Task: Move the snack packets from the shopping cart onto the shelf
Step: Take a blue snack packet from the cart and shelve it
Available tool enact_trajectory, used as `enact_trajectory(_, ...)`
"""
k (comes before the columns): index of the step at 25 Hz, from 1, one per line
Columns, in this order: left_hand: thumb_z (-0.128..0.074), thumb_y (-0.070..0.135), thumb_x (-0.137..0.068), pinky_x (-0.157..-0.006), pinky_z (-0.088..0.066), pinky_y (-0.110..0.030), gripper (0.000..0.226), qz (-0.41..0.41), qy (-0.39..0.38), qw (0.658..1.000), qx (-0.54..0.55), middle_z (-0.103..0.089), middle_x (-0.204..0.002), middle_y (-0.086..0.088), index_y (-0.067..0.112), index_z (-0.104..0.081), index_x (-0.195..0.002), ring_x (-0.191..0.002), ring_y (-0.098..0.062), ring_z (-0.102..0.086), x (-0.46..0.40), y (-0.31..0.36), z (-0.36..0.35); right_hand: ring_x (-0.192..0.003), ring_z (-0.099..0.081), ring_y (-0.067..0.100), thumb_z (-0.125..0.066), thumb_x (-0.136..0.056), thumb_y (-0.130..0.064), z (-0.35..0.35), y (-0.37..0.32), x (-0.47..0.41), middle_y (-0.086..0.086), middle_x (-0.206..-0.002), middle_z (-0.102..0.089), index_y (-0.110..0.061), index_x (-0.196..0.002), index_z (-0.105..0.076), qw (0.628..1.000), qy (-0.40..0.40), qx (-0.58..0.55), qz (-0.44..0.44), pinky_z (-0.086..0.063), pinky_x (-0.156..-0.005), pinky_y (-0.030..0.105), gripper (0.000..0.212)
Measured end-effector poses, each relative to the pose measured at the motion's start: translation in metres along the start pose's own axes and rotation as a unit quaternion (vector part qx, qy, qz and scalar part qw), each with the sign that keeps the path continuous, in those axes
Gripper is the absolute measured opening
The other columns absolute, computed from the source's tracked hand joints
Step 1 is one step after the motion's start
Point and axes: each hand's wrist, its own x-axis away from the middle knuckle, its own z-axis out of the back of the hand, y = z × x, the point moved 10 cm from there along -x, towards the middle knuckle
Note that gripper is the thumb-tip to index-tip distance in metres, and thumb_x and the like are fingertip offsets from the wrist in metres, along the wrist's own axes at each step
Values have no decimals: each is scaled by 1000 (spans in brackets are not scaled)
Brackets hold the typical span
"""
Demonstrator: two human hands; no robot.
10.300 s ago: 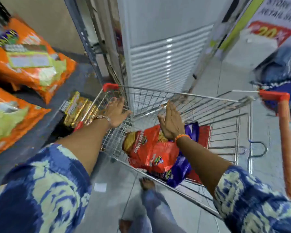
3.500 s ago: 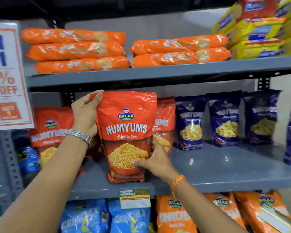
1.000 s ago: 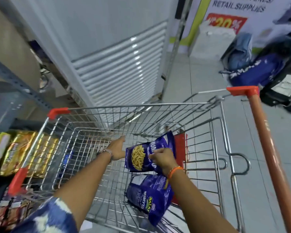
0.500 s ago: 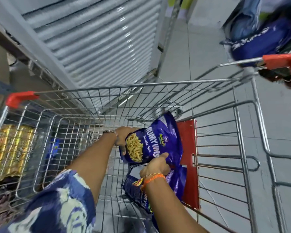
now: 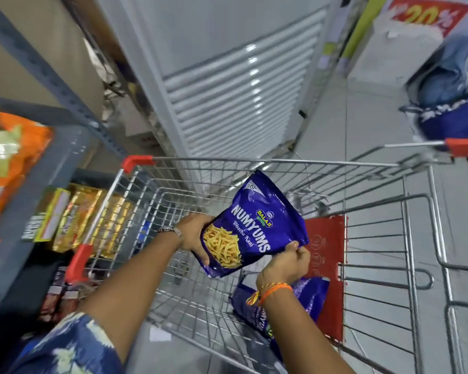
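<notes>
Head view. A glossy purple foil snack packet, printed with yellow sticks, is held above the basket of the wire shopping cart, tilted with its top seam toward 1 o'clock. The left hand cups the packet's lower left edge, at 9 o'clock of the pouch — its fingers curl round onto the front face, closed on the film. The right hand pinches the lower right corner, at 5 o'clock, between thumb and fingers, likewise closed on it.

By its puffed, creased look, the packet is probably light, soft and air-filled; the film is likely slippery and the contents brittle, so a hold on the flat sealed edges or a flat palm under the base should serve better than a squeeze across the middle.

A second purple foil packet lies on the cart floor at 5 o'clock of the held one, partly hidden behind the right wrist. The grey metal shelf stands at 9 o'clock, beside the cart, carrying orange packets.
</notes>
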Motion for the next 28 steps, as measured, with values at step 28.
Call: enact_trajectory(28, -76, 85, -29, -84, -56, -31, 102, 240, 774, 582, -69, -75, -106, 8, 29, -65, -113, -101, -9, -69, 734, 84, 258, -63, -36, 1, -58, -93, -20, -76, -336, 785, -7, -69, -42, -21, -70, -50, 541, -782, -240, 197, -35, -63, 20, 24)
